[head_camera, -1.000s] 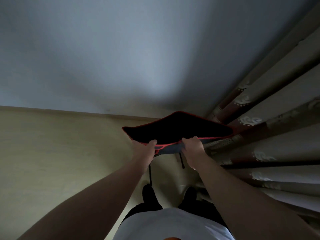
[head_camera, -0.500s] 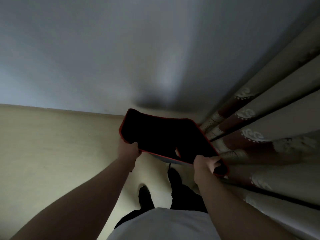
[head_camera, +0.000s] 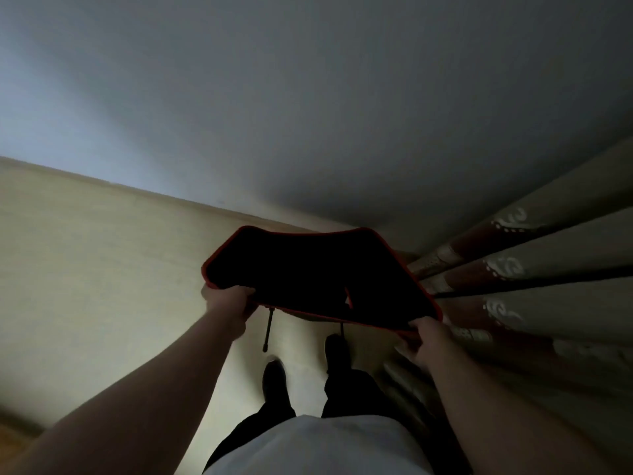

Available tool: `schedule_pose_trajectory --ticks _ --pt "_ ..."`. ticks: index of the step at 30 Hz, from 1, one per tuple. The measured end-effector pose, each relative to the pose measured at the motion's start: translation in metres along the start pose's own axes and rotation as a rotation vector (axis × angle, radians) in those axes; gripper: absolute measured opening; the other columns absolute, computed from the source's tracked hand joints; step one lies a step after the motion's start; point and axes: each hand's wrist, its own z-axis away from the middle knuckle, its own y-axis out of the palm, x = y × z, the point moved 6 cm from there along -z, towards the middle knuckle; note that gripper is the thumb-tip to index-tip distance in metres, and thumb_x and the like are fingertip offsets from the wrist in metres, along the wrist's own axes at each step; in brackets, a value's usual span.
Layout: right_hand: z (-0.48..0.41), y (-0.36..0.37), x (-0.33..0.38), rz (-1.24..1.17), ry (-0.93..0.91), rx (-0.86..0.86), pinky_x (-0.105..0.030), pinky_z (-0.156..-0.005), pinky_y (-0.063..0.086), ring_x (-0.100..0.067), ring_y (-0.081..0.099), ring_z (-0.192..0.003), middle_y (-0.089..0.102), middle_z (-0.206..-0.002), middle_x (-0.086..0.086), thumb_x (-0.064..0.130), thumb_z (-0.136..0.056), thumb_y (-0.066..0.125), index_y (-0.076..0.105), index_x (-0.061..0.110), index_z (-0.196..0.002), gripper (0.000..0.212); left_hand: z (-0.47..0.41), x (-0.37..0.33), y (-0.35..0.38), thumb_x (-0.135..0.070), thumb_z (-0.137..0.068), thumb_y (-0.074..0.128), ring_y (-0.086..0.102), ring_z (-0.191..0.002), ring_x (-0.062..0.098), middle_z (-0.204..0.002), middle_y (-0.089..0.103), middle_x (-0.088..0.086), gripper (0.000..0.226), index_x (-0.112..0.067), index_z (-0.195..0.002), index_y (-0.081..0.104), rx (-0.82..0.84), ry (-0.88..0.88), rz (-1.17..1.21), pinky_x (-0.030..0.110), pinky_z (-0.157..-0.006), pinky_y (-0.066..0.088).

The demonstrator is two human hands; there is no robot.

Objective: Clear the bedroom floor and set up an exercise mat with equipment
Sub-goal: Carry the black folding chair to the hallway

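Mat (head_camera: 308,272): plain blk top w/ thin red-orange edging round the visible rim. Cord (head_camera: 268,329) hanging under it: dark, blk or near it. Floor (head_camera: 85,286): pale cream-beige w/ faint grain streaks; small warmer brown patch at bottom-left corner. Wall (head_camera: 308,97): plain grey-blue, lighter twd the left, darker twd the right. Curtain (head_camera: 565,303): beige-grey folds w/ a dark maroon band across them & white dotted swirl motifs on that band; pale stripe at the band's edge. Trousers (head_camera: 346,389): blk. Feet (head_camera: 274,375): in blk too. Shirt (head_camera: 318,447): plain white.
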Motion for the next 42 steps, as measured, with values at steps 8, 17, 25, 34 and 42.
schedule_pose_trajectory --ticks 8,17,25,34,42 --pt "0.013 0.037 0.023 0.041 -0.074 0.091 -0.045 -0.090 0.050 -0.036 0.058 -0.110 0.059 -0.123 -0.018 0.003 -0.099 0.051 0.048 0.007 -0.140 0.042 0.022 -0.002 -0.047 0.016 -0.052 0.057 0.066 -0.101 0.039 -0.120 0.060 0.028 0.079 -0.011 -0.126 0.055 0.079 0.109 -0.114 0.048 -0.076 0.060" --pt "0.086 0.108 0.059 0.161 -0.426 0.093 -0.040 -0.073 0.057 -0.030 0.061 -0.090 0.062 -0.119 -0.017 -0.005 -0.090 0.048 0.058 0.002 -0.127 0.039 0.072 -0.011 -0.149 0.016 -0.072 0.056 0.064 -0.105 0.033 -0.120 0.060 0.010 0.063 -0.021 -0.123 0.052 -0.145 0.168 0.062 0.046 -0.081 0.060" --pt "0.179 0.212 0.052 0.342 -0.664 0.246 -0.035 -0.049 0.056 -0.035 0.066 -0.084 0.064 -0.108 -0.019 -0.006 -0.077 0.050 0.057 0.007 -0.120 0.046 0.120 -0.006 -0.258 -0.003 -0.055 0.062 0.064 -0.083 0.029 -0.095 0.066 0.014 0.044 -0.012 -0.098 0.061 -0.427 0.252 0.220 0.047 -0.077 0.061" --pt "0.308 0.310 -0.009 0.498 -0.870 0.441 -0.048 -0.071 0.062 -0.033 0.062 -0.091 0.060 -0.118 -0.017 -0.012 -0.078 0.052 0.053 0.010 -0.132 0.059 0.161 0.018 -0.364 0.001 -0.079 0.067 0.054 -0.074 0.018 -0.086 0.053 0.003 0.031 -0.016 -0.096 0.048 -0.757 0.238 0.603 0.032 -0.068 0.051" --pt "0.393 0.367 -0.083 0.419 -0.922 0.664 -0.050 -0.082 0.061 -0.032 0.058 -0.104 0.056 -0.124 -0.013 -0.019 -0.081 0.045 0.050 0.016 -0.144 0.072 0.165 0.044 -0.458 0.001 -0.074 0.067 0.060 -0.108 0.029 -0.114 0.059 0.008 0.068 -0.015 -0.136 0.044 -0.763 0.237 0.874 0.044 -0.092 0.056"
